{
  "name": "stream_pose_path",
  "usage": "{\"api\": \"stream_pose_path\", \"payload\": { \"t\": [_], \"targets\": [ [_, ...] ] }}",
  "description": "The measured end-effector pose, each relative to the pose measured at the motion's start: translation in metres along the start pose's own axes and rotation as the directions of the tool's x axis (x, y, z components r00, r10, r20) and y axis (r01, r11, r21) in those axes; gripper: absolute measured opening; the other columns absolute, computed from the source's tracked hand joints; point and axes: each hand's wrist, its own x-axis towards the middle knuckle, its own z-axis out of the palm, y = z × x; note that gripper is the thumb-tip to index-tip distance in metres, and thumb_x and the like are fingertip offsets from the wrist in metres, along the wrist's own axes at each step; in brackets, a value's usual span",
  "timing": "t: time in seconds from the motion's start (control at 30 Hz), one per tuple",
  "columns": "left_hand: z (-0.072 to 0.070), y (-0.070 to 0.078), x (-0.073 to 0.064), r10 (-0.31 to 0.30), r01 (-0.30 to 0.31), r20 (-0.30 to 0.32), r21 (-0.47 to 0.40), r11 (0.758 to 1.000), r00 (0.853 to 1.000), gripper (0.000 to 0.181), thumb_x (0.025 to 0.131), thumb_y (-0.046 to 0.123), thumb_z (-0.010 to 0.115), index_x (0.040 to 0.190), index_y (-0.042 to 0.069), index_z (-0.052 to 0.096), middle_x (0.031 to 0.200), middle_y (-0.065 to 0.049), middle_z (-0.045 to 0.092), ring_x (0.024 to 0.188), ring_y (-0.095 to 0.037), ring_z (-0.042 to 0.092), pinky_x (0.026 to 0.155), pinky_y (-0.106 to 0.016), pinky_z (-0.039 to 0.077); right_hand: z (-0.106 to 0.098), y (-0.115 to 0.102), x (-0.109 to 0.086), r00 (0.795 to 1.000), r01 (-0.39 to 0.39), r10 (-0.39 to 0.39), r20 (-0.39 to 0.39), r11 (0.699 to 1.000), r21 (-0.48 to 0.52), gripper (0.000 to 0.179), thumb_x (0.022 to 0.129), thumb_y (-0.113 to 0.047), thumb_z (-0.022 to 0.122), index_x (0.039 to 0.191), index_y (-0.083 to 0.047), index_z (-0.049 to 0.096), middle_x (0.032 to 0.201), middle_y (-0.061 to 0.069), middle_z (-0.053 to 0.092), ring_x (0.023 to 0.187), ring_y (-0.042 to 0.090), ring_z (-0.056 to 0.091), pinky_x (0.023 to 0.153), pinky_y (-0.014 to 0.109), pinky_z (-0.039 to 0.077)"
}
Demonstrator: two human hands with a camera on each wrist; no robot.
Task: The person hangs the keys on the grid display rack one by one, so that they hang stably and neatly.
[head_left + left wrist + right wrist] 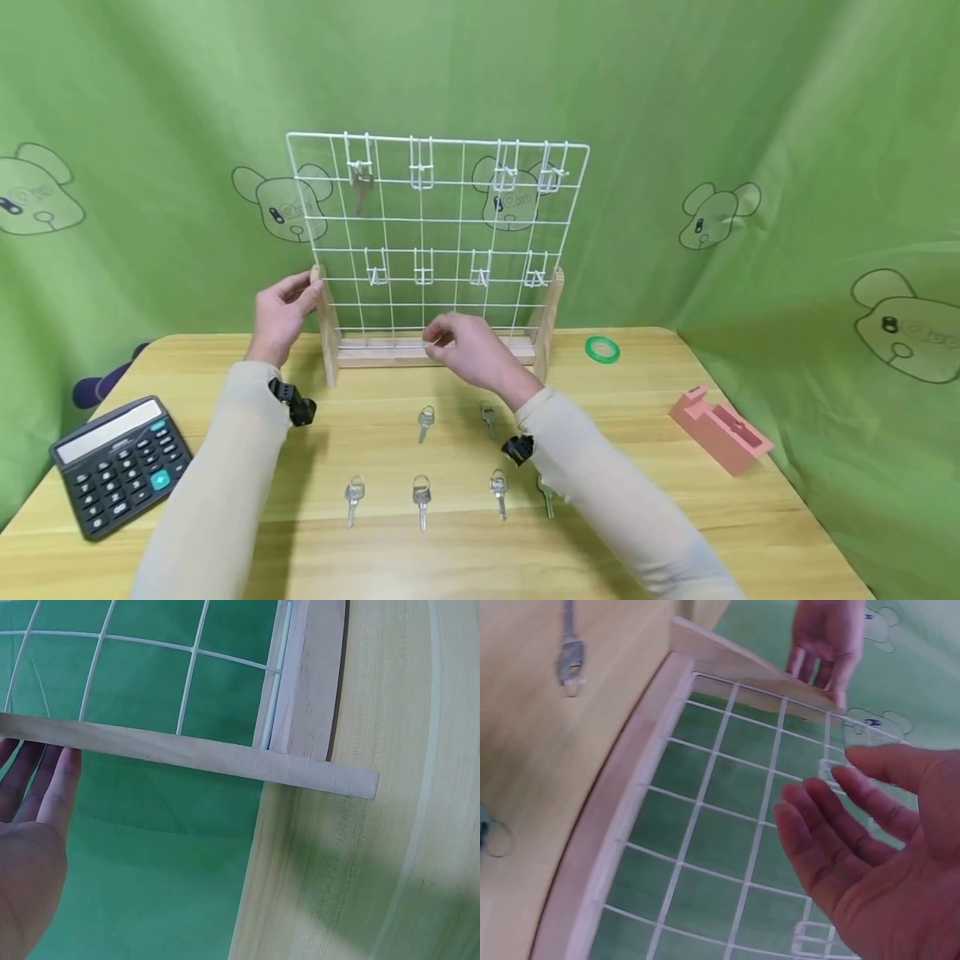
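The left hand [279, 315] reaches forward, its fingertips resting against the upper end of the rack's left post [328, 333] with the grip relaxed rather than clenched. The right hand [476, 350] is before the lower middle of the wire rack [422, 220], palm turned inward, fingers softly bent and thumb apart; its grip is released, holding nothing. The rack stands near the table's [637, 517] far edge, one key [362, 192] hanging on its upper left hook. Six loose keys [422, 495] lie in front, the rightmost partly under the right sleeve [600, 492]. Bare tabletop separates the right post [551, 321] from the green tape [602, 349]; a pink dispenser [716, 433] sits by the right edge, a calculator [120, 467] by the left.
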Motion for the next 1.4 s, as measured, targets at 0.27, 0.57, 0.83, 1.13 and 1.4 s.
{"api": "stream_pose_path", "payload": {
  "t": [0.27,0.57,0.83,1.13,1.4],
  "targets": [
    [0.001,0.003,0.002,0.0,0.0,-0.017,0.0,1.0,1.0,0.051,0.098,0.027,0.063,0.14,0.001,0.05,0.138,-0.021,0.052,0.124,-0.029,0.052,0.099,-0.025,0.05,0.011,0.019,-0.005,0.996,0.024,-0.022,0.088,0.999,-0.022,0.02,0.093,-0.007,0.067,0.113,-0.003,0.068,0.104,0.004,0.068,0.097,0.016,0.061,0.09,0.027,0.052],
    [0.001,0.002,0.002,-0.003,0.003,-0.033,0.005,1.0,0.999,0.051,0.098,0.028,0.063,0.139,0.001,0.05,0.138,-0.021,0.053,0.122,-0.028,0.053,0.099,-0.025,0.05,0.025,0.037,-0.004,0.982,0.026,-0.025,0.187,1.0,0.001,0.024,0.09,-0.001,0.069,0.114,0.0,0.067,0.105,0.007,0.067,0.096,0.016,0.061,0.088,0.026,0.053],
    [0.001,0.002,0.002,0.004,-0.003,-0.032,0.009,1.0,0.999,0.049,0.098,0.025,0.062,0.139,0.0,0.051,0.137,-0.022,0.053,0.122,-0.029,0.054,0.099,-0.027,0.05,0.042,0.049,0.0,0.962,0.022,-0.016,0.271,1.0,-0.021,0.022,0.092,-0.002,0.066,0.114,-0.001,0.067,0.11,0.012,0.067,0.099,0.018,0.061,0.091,0.029,0.052],
    [0.003,0.0,0.002,-0.007,0.007,-0.029,0.008,1.0,1.0,0.049,0.098,0.024,0.063,0.138,0.0,0.051,0.135,-0.021,0.054,0.12,-0.028,0.055,0.097,-0.024,0.051,0.052,0.057,0.002,0.952,0.017,-0.001,0.305,0.999,-0.049,0.024,0.09,0.002,0.068,0.114,0.002,0.068,0.108,0.01,0.068,0.097,0.018,0.062,0.089,0.026,0.054],
    [0.001,0.002,0.001,-0.024,0.025,-0.026,0.026,0.999,0.999,0.05,0.097,0.027,0.063,0.139,0.002,0.051,0.136,-0.02,0.054,0.12,-0.027,0.055,0.101,-0.027,0.049,0.063,0.059,0.006,0.949,0.016,0.018,0.316,0.994,-0.105,0.021,0.089,-0.001,0.07,0.11,0.0,0.07,0.1,0.005,0.068,0.092,0.015,0.061,0.086,0.023,0.054]
  ]
}}
